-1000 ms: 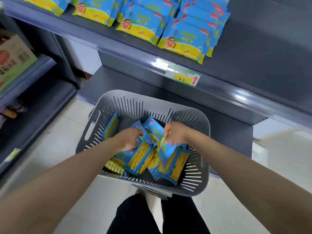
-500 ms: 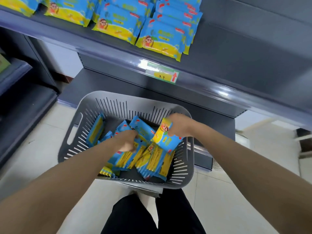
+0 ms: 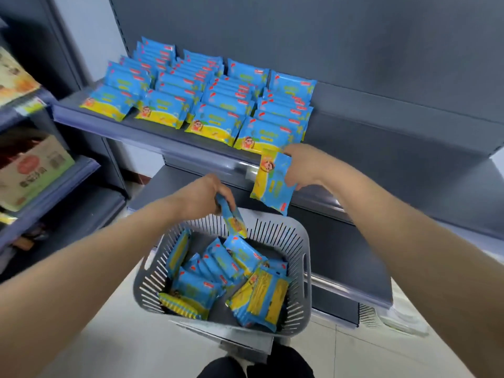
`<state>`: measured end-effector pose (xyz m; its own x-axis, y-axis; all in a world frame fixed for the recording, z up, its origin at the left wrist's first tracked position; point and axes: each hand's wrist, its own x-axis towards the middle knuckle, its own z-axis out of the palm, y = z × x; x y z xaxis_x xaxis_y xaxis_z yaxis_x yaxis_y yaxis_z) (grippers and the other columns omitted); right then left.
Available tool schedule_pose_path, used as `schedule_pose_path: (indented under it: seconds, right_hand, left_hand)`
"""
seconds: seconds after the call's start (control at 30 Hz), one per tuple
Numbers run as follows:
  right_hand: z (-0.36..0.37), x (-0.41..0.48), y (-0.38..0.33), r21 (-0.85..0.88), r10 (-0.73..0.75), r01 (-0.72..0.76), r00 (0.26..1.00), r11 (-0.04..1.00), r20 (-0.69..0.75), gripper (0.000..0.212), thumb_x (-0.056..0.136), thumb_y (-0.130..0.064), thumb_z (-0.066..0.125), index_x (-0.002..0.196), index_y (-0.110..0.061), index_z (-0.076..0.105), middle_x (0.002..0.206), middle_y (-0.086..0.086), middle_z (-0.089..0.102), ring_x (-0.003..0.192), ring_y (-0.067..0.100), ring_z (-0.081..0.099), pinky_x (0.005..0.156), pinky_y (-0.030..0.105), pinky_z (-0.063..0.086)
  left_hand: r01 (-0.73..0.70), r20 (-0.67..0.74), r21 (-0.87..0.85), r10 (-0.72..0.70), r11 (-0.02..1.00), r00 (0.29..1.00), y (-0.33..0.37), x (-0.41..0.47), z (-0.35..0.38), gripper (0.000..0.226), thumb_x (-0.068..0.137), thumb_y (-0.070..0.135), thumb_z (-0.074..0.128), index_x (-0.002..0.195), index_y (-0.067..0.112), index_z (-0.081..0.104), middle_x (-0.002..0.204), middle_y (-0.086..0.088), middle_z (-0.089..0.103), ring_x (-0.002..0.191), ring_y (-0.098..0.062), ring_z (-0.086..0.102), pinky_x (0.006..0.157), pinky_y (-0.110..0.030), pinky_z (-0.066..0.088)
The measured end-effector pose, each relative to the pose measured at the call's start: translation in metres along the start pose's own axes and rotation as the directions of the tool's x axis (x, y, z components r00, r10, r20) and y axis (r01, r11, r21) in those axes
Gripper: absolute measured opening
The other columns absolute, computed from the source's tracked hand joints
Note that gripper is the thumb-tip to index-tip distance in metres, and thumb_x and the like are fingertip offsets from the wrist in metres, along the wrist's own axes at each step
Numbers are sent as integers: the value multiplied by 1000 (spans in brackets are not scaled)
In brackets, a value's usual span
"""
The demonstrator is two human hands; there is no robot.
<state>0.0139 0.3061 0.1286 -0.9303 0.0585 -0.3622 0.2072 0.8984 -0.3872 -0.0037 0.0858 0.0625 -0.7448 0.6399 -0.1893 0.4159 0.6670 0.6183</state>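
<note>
A grey slotted basket (image 3: 305, 257) stands on the floor below me, holding several blue and yellow snack packets (image 3: 215, 279). My left hand (image 3: 203, 196) grips one packet (image 3: 233, 221) by its top end, lifted just above the basket's far rim. My right hand (image 3: 302, 167) holds another packet (image 3: 274, 181) upright by its edge, right in front of the shelf lip. On the grey shelf (image 3: 152, 133) above lie rows of the same packets (image 3: 207, 96), several deep.
The right part of the shelf (image 3: 395, 137) is bare. A lower shelf (image 3: 341, 257) juts out behind the basket. At the left stands another rack with a cardboard box (image 3: 30, 170). Pale floor tiles (image 3: 109, 336) surround the basket. My dark trouser legs (image 3: 256, 366) show at the bottom.
Both hands have risen out of the basket, each with a packet. The right hand has gone up to the shelf edge. The view has tilted up, showing the whole stocked shelf.
</note>
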Motion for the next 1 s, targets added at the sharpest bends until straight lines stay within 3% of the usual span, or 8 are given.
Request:
schedule_pose_path:
  seconds: [0.2, 0.3, 0.43, 0.6, 0.7, 0.77, 0.87, 1.0]
  right_hand:
    - [-36, 15, 12, 288, 2, 64, 975, 956, -222, 32, 67, -4, 66, 98, 4, 65, 93, 13, 66, 88, 27, 63, 76, 40, 54]
    - [-51, 16, 20, 403, -30, 155, 953, 902, -300, 28, 76, -7, 63, 103, 4, 63, 107, 17, 67, 100, 32, 64, 86, 46, 52]
    - [-77, 27, 35, 405, -55, 188, 947, 895, -317, 18, 92, -10, 47, 109, -13, 52, 100, 6, 62, 88, 22, 61, 73, 38, 53]
    - [-112, 56, 79, 334, 110, 51, 888, 941, -446, 43, 98, -19, 42, 136, -6, 26, 93, 11, 48, 77, 24, 49, 49, 28, 36]
    - [-124, 71, 110, 383, 157, 28, 884, 923, -441, 31, 99, -18, 40, 130, -17, 41, 78, 3, 44, 57, 18, 42, 45, 26, 30]
    - [-132, 79, 126, 477, 183, 21, 907, 879, -378, 20, 98, -19, 45, 117, -18, 51, 89, 6, 49, 61, 17, 46, 46, 23, 36]
    - [-143, 91, 143, 562, 154, -13, 967, 827, -204, 44, 88, -6, 62, 127, -17, 44, 112, 10, 54, 83, 20, 58, 58, 28, 52]
    - [-162, 117, 158, 194, 37, 8, 973, 981, -226, 80, 78, 4, 62, 142, -30, 27, 129, 12, 48, 97, 27, 56, 81, 37, 51]
  left_hand:
    - [1, -184, -30, -6, 1000, 983, 17, 1, -35, 49, 75, -16, 59, 66, 31, 66, 85, -4, 67, 76, -17, 63, 72, -27, 53]
    - [-46, -264, -98, 18, 994, 964, 39, 2, -43, 39, 77, -20, 53, 76, 16, 70, 81, -4, 64, 65, 4, 58, 58, -6, 43]
    - [-153, -345, -199, 77, 968, 935, 63, 16, -52, 42, 74, -28, 50, 76, 8, 71, 80, -8, 64, 66, 6, 60, 62, -10, 49]
    - [-45, -255, -552, -117, 832, 960, 95, 51, -57, 36, 88, -18, 40, 83, 14, 55, 61, -7, 60, 53, -8, 65, 61, -20, 58]
    - [-58, -260, -578, -116, 814, 959, 113, 77, -58, 35, 89, -13, 38, 81, 17, 54, 71, -4, 57, 60, -3, 65, 66, -18, 57]
    - [-60, -259, -586, -117, 808, 959, 124, 96, -61, 34, 85, -12, 40, 80, 17, 57, 72, -1, 52, 62, -3, 56, 70, -19, 57]
    - [-28, -212, -590, -121, 807, 970, 137, 123, -62, 17, 85, 4, 54, 80, 20, 57, 60, 12, 51, 57, 0, 49, 62, -15, 49]
    - [-83, -341, -405, -67, 910, 938, 147, 159, -51, 22, 81, 0, 64, 82, 19, 52, 82, 0, 54, 64, -14, 50, 56, -22, 42]
